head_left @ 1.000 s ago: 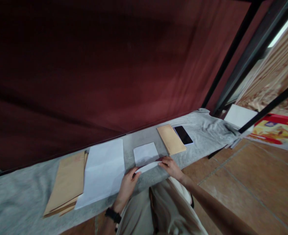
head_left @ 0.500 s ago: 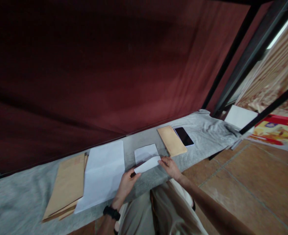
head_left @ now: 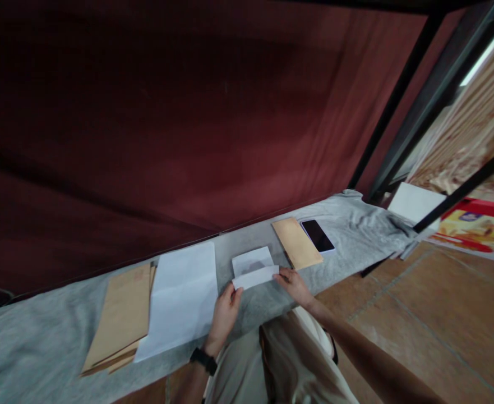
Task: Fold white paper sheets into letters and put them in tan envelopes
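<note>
A small white sheet of paper lies on the grey cloth-covered table right in front of me. Its near edge is raised and folded up toward the back. My left hand pinches the left corner of that fold. My right hand holds its right corner. A black watch is on my left wrist.
A larger white sheet and a stack of brown envelopes lie to the left. One brown envelope and a dark phone lie to the right. A dark red curtain hangs behind the table. Tiled floor is at right.
Both hands have lifted the near edge of the small sheet and carried it farther back over the sheet. The fold now stands higher.
</note>
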`<state>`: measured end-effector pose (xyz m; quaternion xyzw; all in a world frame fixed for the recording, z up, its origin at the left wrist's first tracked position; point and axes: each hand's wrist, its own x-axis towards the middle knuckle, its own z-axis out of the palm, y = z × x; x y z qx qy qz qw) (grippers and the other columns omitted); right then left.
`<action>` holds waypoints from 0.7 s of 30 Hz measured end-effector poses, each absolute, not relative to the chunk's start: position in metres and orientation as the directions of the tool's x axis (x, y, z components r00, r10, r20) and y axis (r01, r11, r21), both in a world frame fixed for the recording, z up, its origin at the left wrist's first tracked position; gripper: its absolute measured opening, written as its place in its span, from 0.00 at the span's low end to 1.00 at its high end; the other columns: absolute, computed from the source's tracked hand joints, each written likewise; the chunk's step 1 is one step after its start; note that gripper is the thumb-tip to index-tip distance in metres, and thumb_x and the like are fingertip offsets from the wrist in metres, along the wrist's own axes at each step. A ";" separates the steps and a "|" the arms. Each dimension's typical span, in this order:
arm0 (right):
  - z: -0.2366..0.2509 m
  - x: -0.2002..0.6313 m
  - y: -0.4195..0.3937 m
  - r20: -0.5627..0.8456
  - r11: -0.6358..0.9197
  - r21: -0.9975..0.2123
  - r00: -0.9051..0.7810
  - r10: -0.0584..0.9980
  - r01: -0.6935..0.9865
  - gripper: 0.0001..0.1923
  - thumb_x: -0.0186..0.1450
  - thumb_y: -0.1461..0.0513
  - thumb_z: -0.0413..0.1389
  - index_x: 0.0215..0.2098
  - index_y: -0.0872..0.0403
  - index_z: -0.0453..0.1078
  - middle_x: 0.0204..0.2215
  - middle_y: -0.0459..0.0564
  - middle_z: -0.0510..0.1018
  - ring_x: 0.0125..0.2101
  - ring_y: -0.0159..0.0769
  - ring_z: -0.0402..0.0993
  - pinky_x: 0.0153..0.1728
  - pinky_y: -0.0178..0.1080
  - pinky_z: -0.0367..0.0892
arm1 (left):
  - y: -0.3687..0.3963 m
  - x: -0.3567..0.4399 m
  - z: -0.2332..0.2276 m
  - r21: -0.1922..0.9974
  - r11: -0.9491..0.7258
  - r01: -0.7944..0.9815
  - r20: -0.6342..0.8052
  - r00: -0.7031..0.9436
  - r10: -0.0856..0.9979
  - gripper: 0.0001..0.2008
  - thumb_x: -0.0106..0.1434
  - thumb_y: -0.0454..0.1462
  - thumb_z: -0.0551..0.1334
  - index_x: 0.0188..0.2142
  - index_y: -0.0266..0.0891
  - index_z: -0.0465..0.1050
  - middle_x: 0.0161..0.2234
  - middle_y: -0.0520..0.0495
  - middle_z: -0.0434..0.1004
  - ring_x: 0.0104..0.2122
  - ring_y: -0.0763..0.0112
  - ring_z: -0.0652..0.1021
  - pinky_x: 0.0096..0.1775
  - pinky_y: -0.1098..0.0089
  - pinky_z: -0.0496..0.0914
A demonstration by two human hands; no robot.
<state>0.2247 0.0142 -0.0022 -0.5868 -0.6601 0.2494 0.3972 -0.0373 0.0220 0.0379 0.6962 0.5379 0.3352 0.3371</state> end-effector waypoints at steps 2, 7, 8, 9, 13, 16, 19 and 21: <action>-0.002 0.221 0.018 0.235 0.185 -0.799 0.013 0.972 0.572 0.18 0.72 0.55 0.49 0.28 0.52 0.71 0.26 0.48 0.77 0.30 0.39 0.75 0.34 0.39 0.68 | 0.029 -0.034 0.039 0.846 -0.181 0.501 0.108 0.171 0.979 0.15 0.66 0.45 0.56 0.43 0.40 0.75 0.41 0.44 0.83 0.42 0.61 0.81 0.46 0.63 0.73; -0.002 0.222 0.022 0.245 0.191 -0.796 0.016 0.969 0.574 0.13 0.69 0.57 0.54 0.30 0.53 0.74 0.27 0.50 0.78 0.30 0.41 0.76 0.35 0.42 0.70 | 0.038 -0.032 0.038 0.885 -0.131 0.446 0.058 0.173 0.983 0.15 0.65 0.45 0.57 0.41 0.38 0.76 0.38 0.43 0.83 0.40 0.61 0.81 0.45 0.61 0.74; -0.002 0.224 0.021 0.254 0.221 -0.797 -0.020 0.967 0.562 0.10 0.67 0.58 0.56 0.31 0.52 0.76 0.29 0.50 0.80 0.33 0.41 0.77 0.38 0.42 0.71 | 0.037 -0.034 0.037 0.897 -0.136 0.420 0.040 0.231 0.972 0.14 0.64 0.44 0.58 0.41 0.38 0.77 0.40 0.42 0.84 0.42 0.61 0.81 0.46 0.61 0.75; -0.003 0.226 0.021 0.269 0.265 -0.798 -0.074 0.960 0.541 0.07 0.66 0.59 0.58 0.33 0.52 0.77 0.32 0.50 0.81 0.36 0.41 0.78 0.42 0.43 0.71 | 0.036 -0.036 0.036 0.911 -0.141 0.389 0.019 0.300 0.954 0.13 0.63 0.42 0.60 0.40 0.38 0.78 0.42 0.42 0.84 0.43 0.60 0.81 0.47 0.60 0.74; -0.005 0.235 0.016 0.317 0.424 -0.765 -0.289 0.903 0.485 0.11 0.63 0.67 0.58 0.36 0.46 0.81 0.42 0.49 0.84 0.49 0.42 0.76 0.54 0.50 0.67 | 0.028 -0.044 0.033 0.913 -0.211 0.349 0.006 0.506 0.862 0.10 0.54 0.31 0.64 0.34 0.44 0.83 0.47 0.44 0.83 0.53 0.60 0.78 0.58 0.56 0.69; -0.004 0.238 0.013 0.297 0.427 -0.730 -0.316 0.901 0.534 0.14 0.63 0.68 0.58 0.40 0.44 0.81 0.45 0.48 0.83 0.52 0.42 0.75 0.56 0.52 0.65 | 0.025 -0.044 0.033 0.860 -0.311 0.405 0.039 0.555 0.831 0.17 0.54 0.28 0.62 0.38 0.48 0.83 0.50 0.47 0.82 0.55 0.62 0.76 0.61 0.53 0.66; 0.001 0.240 0.011 0.286 0.444 -0.717 -0.353 0.891 0.538 0.10 0.64 0.63 0.60 0.43 0.45 0.80 0.46 0.49 0.83 0.52 0.43 0.75 0.56 0.50 0.65 | 0.024 -0.041 0.034 0.829 -0.329 0.452 0.048 0.528 0.848 0.14 0.59 0.33 0.63 0.42 0.48 0.83 0.50 0.47 0.81 0.55 0.61 0.77 0.61 0.54 0.66; 0.003 0.240 0.009 0.281 0.454 -0.713 -0.376 0.883 0.534 0.10 0.66 0.59 0.60 0.45 0.46 0.80 0.46 0.50 0.83 0.51 0.43 0.75 0.55 0.48 0.65 | 0.024 -0.039 0.035 0.825 -0.300 0.480 0.052 0.463 0.885 0.12 0.61 0.39 0.64 0.43 0.46 0.82 0.48 0.46 0.83 0.51 0.60 0.79 0.58 0.55 0.69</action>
